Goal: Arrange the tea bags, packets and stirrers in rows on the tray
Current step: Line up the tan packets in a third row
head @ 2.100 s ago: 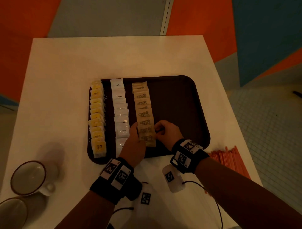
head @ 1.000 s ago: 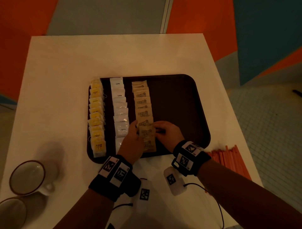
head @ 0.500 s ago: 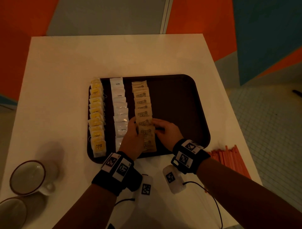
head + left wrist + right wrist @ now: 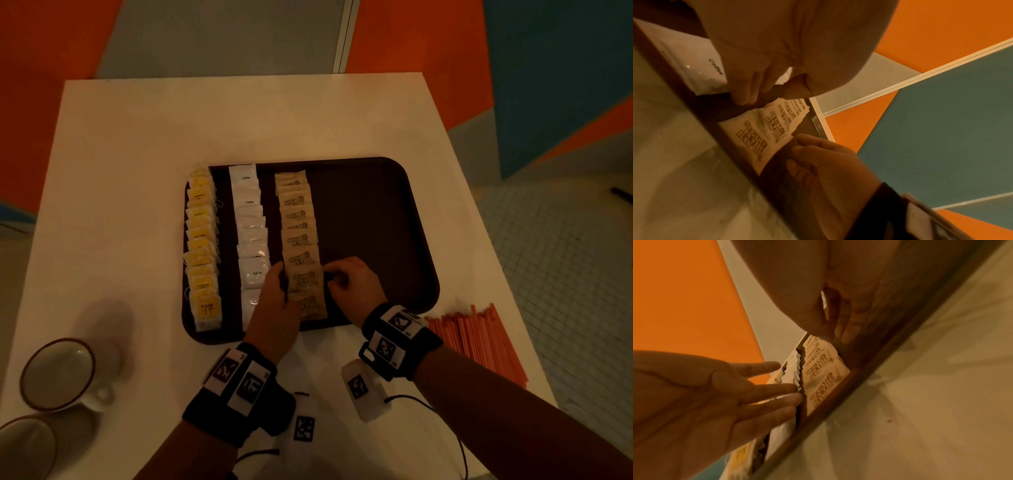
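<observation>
A dark brown tray [image 4: 370, 233] holds three rows: yellow tea bags [image 4: 202, 246] on the left, white coffee packets [image 4: 251, 240] in the middle, and brown sugar packets [image 4: 298, 240] beside them. My left hand [image 4: 278, 277] lies with straight fingers against the left side of the sugar row near its front end. The right hand [image 4: 337, 277] touches the row's right side with its fingertips. Neither hand grips a packet. The left wrist view shows the sugar packets [image 4: 760, 136] between both hands. Orange stirrers [image 4: 476, 339] lie on the table right of the tray.
The tray sits on a white table [image 4: 239, 120], and its right half is bare. Two cups [image 4: 56, 373] stand at the table's front left corner. White tagged devices with cables [image 4: 359, 387] lie near my wrists. The stirrers reach the table's right edge.
Both hands have slid a little farther up the sides of the sugar row, from its nearest packets toward the middle. The front packets now lie straighter in line.
</observation>
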The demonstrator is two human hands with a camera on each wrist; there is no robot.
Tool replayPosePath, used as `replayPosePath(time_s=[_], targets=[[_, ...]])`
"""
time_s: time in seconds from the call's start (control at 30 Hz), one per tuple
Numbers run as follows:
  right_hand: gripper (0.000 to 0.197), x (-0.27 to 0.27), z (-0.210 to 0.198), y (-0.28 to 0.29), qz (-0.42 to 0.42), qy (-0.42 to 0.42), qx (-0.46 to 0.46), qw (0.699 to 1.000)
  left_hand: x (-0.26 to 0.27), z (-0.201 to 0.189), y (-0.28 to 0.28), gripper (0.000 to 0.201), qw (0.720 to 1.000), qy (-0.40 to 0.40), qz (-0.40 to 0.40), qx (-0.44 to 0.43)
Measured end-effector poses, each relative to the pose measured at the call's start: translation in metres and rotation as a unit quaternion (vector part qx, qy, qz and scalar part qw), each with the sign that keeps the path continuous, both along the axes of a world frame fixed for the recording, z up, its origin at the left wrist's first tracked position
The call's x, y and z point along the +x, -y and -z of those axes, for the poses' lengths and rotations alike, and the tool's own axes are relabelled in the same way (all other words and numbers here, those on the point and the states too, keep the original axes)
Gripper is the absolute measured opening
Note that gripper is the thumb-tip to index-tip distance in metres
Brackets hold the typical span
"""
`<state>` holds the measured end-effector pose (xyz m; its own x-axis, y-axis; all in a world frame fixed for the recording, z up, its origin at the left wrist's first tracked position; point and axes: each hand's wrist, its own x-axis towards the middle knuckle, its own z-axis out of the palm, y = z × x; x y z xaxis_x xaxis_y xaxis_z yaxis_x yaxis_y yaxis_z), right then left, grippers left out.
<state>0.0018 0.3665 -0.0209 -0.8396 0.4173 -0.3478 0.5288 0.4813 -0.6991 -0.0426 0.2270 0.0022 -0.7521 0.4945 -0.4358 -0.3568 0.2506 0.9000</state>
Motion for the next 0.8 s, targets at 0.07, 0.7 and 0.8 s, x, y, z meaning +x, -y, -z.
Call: replayPosePath(time_s=[0.07,0.7,0.8], targets=[[0.027,0.002,0.001,0.001,-0.017,0.061,0.013,0.998,0.005,0.000,0.000,0.048,1.000,-0.007,0.003,-0.008],[0.015,-0.011,0.004,0.002,0.020,0.034,-0.068,0.997,-0.003,0.004,-0.005,0.058,0.999,-0.007,0.011,-0.044],[0.016,-0.009,0.007,-0.002,0.033,0.045,-0.059,0.997,-0.003,0.002,-0.004,0.052,0.997,-0.021,0.042,-0.063]])
